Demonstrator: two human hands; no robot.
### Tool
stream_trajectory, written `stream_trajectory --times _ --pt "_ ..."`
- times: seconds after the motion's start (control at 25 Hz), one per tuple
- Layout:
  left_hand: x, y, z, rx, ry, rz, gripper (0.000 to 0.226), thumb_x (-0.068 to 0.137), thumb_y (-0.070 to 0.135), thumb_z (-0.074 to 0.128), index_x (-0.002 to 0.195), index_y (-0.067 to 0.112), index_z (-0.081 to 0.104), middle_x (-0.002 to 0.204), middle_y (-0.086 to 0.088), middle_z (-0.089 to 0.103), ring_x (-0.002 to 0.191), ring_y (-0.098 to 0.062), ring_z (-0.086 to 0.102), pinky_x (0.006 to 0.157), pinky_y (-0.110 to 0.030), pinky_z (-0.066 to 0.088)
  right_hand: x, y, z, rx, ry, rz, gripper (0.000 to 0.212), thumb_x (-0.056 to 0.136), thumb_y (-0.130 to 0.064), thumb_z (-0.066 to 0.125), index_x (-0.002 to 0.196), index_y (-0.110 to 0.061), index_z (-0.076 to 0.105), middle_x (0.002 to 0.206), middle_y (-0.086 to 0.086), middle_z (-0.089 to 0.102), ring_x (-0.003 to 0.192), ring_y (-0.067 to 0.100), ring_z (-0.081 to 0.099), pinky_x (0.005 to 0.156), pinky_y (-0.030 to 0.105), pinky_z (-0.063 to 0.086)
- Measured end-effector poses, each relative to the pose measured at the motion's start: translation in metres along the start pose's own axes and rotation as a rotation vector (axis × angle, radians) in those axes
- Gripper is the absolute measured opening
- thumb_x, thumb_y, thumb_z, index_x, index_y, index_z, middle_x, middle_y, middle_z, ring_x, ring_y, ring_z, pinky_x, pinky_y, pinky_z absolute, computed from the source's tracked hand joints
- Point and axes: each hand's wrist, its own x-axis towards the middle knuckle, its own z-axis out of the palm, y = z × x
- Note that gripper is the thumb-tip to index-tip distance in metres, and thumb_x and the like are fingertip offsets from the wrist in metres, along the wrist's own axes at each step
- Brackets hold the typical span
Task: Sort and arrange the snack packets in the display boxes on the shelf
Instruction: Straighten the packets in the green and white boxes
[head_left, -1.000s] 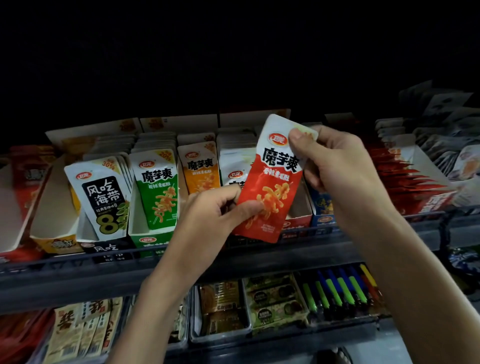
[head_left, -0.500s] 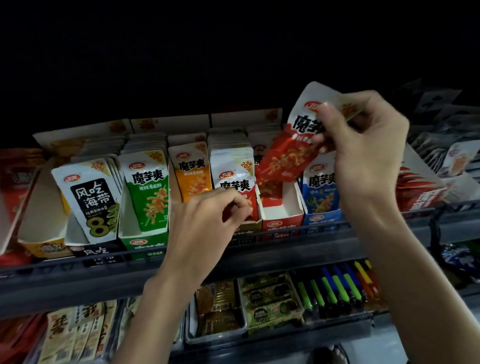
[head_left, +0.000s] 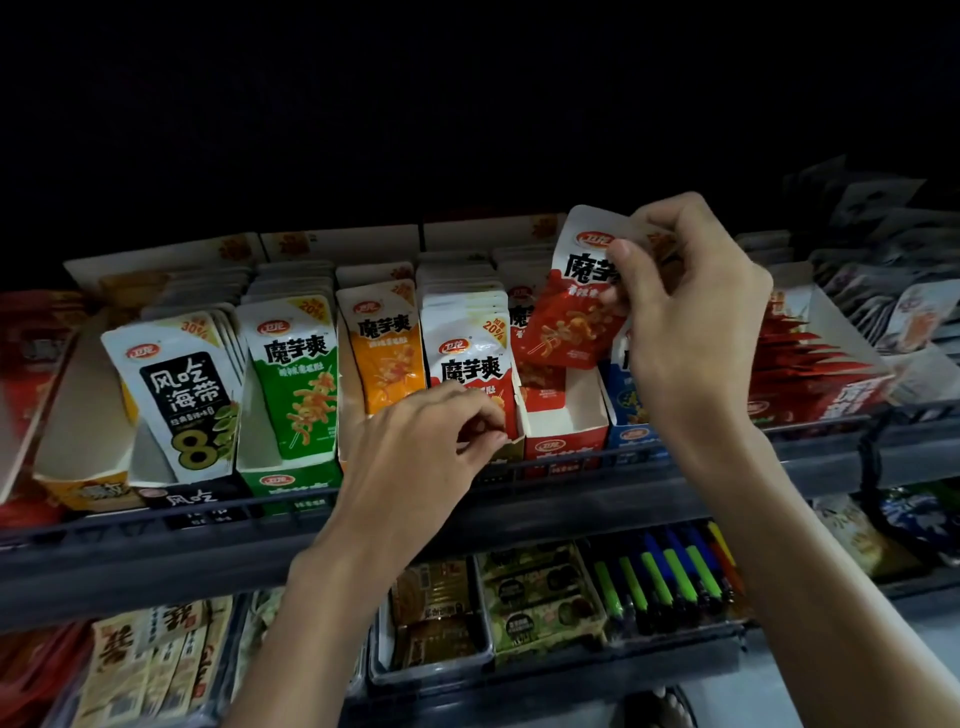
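1. Packets toward the shelf's (head_left: 156, 551) left end, namely the black seaweed packet (head_left: 182, 395), green packet (head_left: 298, 374) and orange packet (head_left: 387, 358), lean forward in their display boxes. A brush from a forearm could tip them over the front edge.
2. The left hand (head_left: 431, 457) hovers with its fingers curled at the front corner of the box holding the white-and-red packet (head_left: 470, 358). Whether it pinches the cardboard cannot be told. A tug there could drag that box toward the front edge.
3. The red box (head_left: 566, 441) sits just beside it, near the middle of the front edge. Its front part is vacant and a few red packets stand at the back. It looks like the destination, and with so much slack the packets could flop flat.
4. The red packet (head_left: 563, 317) hangs tilted above that box, with the right hand (head_left: 691, 312) pinching its upper part. The glossy film could slip out, or the slanted lower corner could snag on the box wall.
5. The blue box (head_left: 631, 435) lies just right, partly behind the wrist. A careless drop could land the packet there, mis-sorted.
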Motion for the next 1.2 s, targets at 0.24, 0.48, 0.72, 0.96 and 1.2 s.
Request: stream_trajectory --times 0.24,0.48,0.72,0.96,1.2 --pt "-0.001 0.004 0.001 0.054 -0.113 0.112 0.035 0.091 0.042 0.059 0.126 0.048 0.057 0.107 0.024 0.064 0.093 0.001 0.052 0.071 -0.023 0.045 -0.007 0.006 0.017 -0.208 -0.143 -0.093 0.003 0.096 -0.011 0.059 0.096 -0.012 0.062 0.092 -0.005 0.063 0.082 0.004 0.056 0.071 0.011 0.045" --pt "0.002 0.007 0.005 0.149 -0.193 0.111 0.032 0.096 0.046 0.048 0.126 0.049 0.057 0.109 0.027 0.054 0.093 0.001 0.035 0.064 -0.019 0.03 -0.006 0.016 0.029 -0.467 -0.333 -0.04 0.013 0.094 0.0 0.054 0.101 -0.008 0.062 0.103 0.006 0.058 0.087 0.021 0.055 0.073 0.03 0.045" --pt "0.002 0.008 0.003 0.112 -0.217 0.079 0.032 0.097 0.045 0.048 0.128 0.048 0.055 0.108 0.027 0.053 0.096 0.002 0.036 0.069 -0.023 0.033 -0.006 0.019 0.04 -0.617 -0.343 -0.057 0.021 0.085 0.012 0.059 0.098 -0.005 0.063 0.103 0.01 0.058 0.084 0.03 0.06 0.071 0.039 0.05" --pt "0.0 0.009 0.002 0.113 -0.201 0.087 0.031 0.097 0.04 0.05 0.127 0.046 0.057 0.112 0.025 0.056 0.094 0.001 0.037 0.061 -0.021 0.027 -0.005 0.02 0.046 -0.732 -0.27 -0.01 0.022 0.088 0.007 0.059 0.105 -0.006 0.063 0.109 0.01 0.06 0.087 0.033 0.061 0.066 0.033 0.036" --pt "0.0 0.008 0.003 0.097 -0.177 0.097 0.031 0.096 0.036 0.053 0.124 0.047 0.059 0.111 0.024 0.059 0.092 0.003 0.036 0.066 -0.021 0.03 -0.009 0.019 0.049 -0.702 -0.262 -0.026 0.049 0.08 0.009 0.067 0.12 -0.012 0.048 0.129 0.011 0.043 0.072 0.03 0.056 0.06 0.035 0.038"
